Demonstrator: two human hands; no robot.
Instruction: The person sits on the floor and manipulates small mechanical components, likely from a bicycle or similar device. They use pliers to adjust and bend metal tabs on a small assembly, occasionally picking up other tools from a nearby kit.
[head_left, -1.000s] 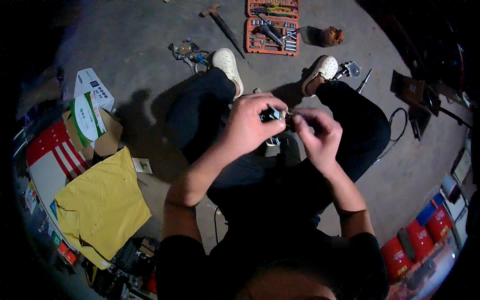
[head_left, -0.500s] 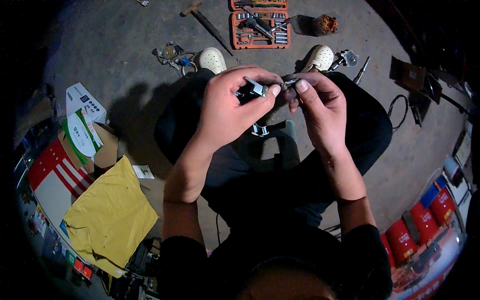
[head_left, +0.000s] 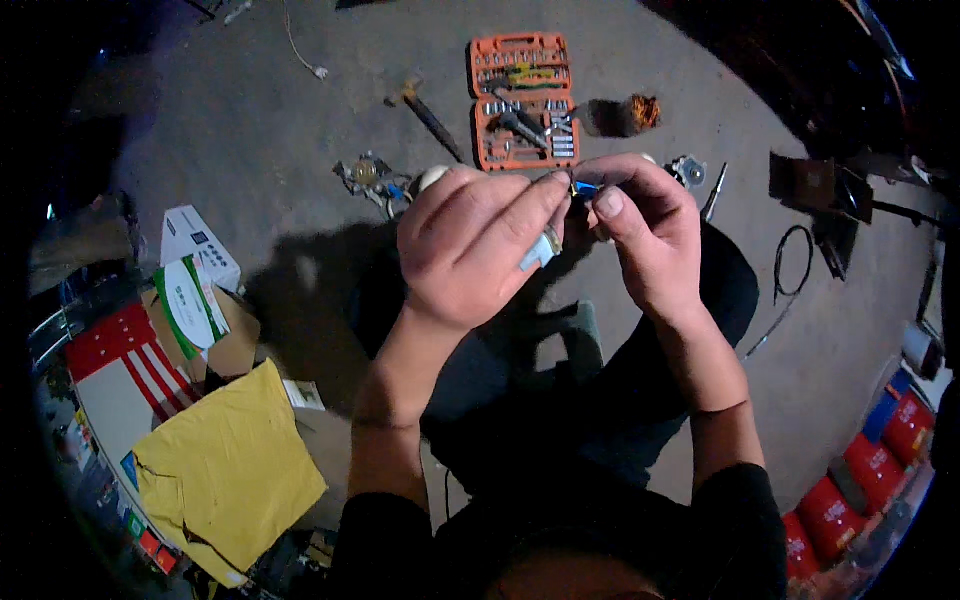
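The left hand [head_left: 462, 245] had rolled over in the last half second, so that its back and knuckles faced up; the pale piece [head_left: 541, 252], which had shown in the gap between thumb and forefinger, now stuck out beneath the curled fingers. The right hand [head_left: 658, 235] had stayed close beside it, and blue now showed on the small part [head_left: 586, 188] where only grey had shown before. To judge by this, the fine work remained at the fingertips, with the small part being turned rather than let go. That small part lay between the two hands, one end at the right thumb, the other by the left fingertips; it was too small and shadowed to name, though it was perhaps partly metal. The right fingers were closed to a narrow pinch on it. The left fingers were bent closed around the pale piece, and whether their tips also gripped the small part could not be told. Both hands were raised over the dark trousers [head_left: 722, 290], with an open orange tool case [head_left: 518, 42] and a hammer [head_left: 432, 125] on the floor [head_left: 350, 80] beyond.
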